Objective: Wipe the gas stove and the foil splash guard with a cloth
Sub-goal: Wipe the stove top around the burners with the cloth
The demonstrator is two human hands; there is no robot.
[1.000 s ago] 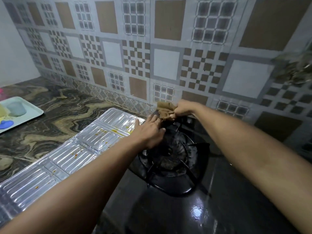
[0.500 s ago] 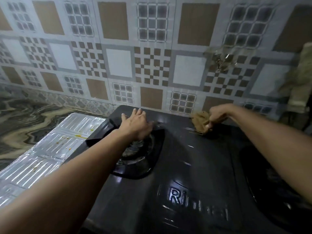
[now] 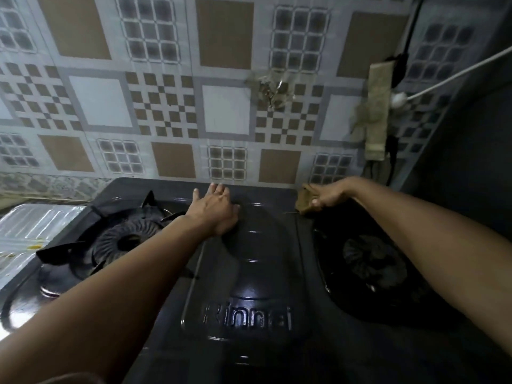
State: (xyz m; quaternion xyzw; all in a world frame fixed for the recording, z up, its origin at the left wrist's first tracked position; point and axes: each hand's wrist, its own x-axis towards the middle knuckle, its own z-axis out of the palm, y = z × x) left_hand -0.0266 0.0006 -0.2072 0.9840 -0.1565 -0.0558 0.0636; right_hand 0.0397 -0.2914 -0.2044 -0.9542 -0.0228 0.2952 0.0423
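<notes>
Right hand [image 3: 328,195] seemingly gripping cloth [image 3: 304,201] leftward.

Single head-worn view, wide-angle, looking forward and down over both forearms onto the gas stove [image 3: 249,295]; close above its top, facing the tiled wall [image 3: 166,79] behind; no second view to share the scene

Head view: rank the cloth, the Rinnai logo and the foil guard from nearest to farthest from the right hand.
1. Cloth: gripped in the right hand, at the stove's back edge.
2. Rinnai logo: front centre of the stove.
3. Foil guard: far left, beyond the left burner.
</notes>
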